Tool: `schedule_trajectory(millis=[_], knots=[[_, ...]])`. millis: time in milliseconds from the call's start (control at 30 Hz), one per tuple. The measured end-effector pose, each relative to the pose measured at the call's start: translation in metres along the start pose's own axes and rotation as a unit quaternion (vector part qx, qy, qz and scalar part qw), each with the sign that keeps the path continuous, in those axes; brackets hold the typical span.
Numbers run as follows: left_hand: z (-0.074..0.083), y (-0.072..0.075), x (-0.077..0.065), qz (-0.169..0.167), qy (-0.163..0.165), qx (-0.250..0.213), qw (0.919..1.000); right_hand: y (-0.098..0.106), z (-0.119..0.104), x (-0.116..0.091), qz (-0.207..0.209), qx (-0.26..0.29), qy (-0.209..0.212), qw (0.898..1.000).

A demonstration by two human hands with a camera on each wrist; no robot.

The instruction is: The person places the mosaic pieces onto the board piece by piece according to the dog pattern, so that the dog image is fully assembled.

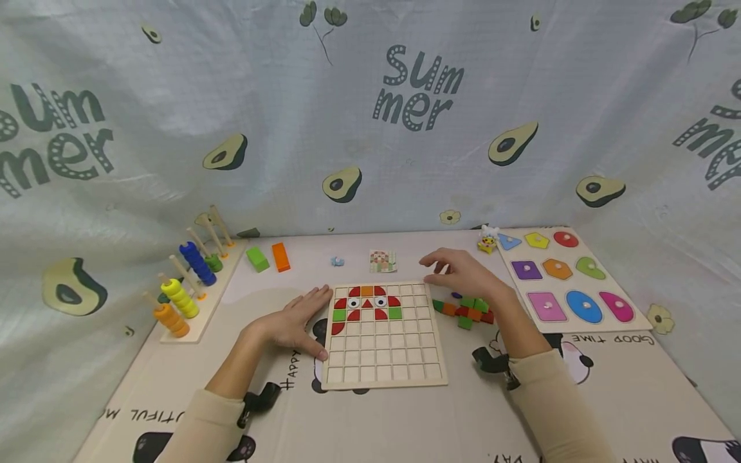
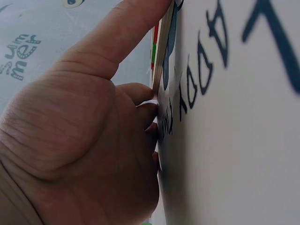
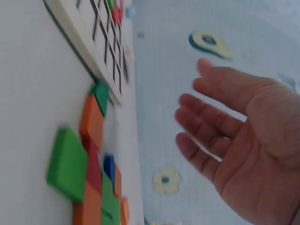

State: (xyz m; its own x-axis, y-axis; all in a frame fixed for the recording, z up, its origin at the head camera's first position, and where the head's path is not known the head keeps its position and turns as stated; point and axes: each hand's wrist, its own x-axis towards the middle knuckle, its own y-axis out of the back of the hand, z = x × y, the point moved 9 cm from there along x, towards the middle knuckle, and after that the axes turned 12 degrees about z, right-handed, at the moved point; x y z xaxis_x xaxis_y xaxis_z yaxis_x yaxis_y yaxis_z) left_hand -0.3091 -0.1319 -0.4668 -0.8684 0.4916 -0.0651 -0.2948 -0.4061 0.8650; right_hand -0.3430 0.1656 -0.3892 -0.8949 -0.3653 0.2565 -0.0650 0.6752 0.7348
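A square wooden grid board (image 1: pixel 384 386) lies on the table, with red, green, orange and white-eyed tiles in its upper rows. A red rounded tile (image 1: pixel 338 328) sits in the leftmost column below the others. My left hand (image 1: pixel 298 325) rests at the board's left edge, thumb and fingers extended; in the left wrist view its thumb touches the board's side. Above the board's upper right corner hovers my right hand (image 1: pixel 460 273), fingers loosely bent and nothing between them in the right wrist view. Below it lies a pile of loose tiles, including a green tile (image 3: pixel 68 164).
A small pattern card (image 1: pixel 383 261) and a tiny blue figure (image 1: pixel 337 262) lie behind the board. Green (image 1: pixel 257 259) and orange blocks (image 1: pixel 280 257) lie left of them. A peg stacker (image 1: pixel 217 302) stands far left, a shape puzzle (image 1: pixel 547 265) right, beside a small figurine (image 1: pixel 488 239).
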Motion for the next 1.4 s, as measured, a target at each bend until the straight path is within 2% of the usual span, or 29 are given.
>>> schedule_trajectory(millis=[100, 267, 400, 600, 1100, 1400], knots=[[0.0, 0.0, -0.001, 0.002, 0.001, -0.001, 1.0, 0.01, 0.024, -0.008, -0.025, -0.012, -0.039, 0.999], [-0.001, -0.001, -0.001, 0.001, 0.005, 0.0, 1.0, 0.008, 0.056, -0.026, -0.111, -0.007, -0.108, 0.988], [0.0, -0.001, -0.001, 0.0, 0.003, 0.0, 1.0, 0.002, 0.067, -0.036, -0.154, 0.003, -0.122, 0.981], [-0.002, -0.002, 0.0, 0.0, 0.002, 0.003, 1.0, -0.006, 0.071, -0.035, -0.161, -0.003, -0.109, 0.981], [-0.002, -0.001, 0.001, -0.001, 0.007, 0.003, 1.0, -0.007, 0.075, -0.036, -0.156, -0.028, -0.144, 0.977], [-0.001, -0.001, 0.0, 0.0, 0.01, 0.002, 1.0, -0.01, 0.061, -0.038, -0.186, -0.001, -0.096, 0.978]])
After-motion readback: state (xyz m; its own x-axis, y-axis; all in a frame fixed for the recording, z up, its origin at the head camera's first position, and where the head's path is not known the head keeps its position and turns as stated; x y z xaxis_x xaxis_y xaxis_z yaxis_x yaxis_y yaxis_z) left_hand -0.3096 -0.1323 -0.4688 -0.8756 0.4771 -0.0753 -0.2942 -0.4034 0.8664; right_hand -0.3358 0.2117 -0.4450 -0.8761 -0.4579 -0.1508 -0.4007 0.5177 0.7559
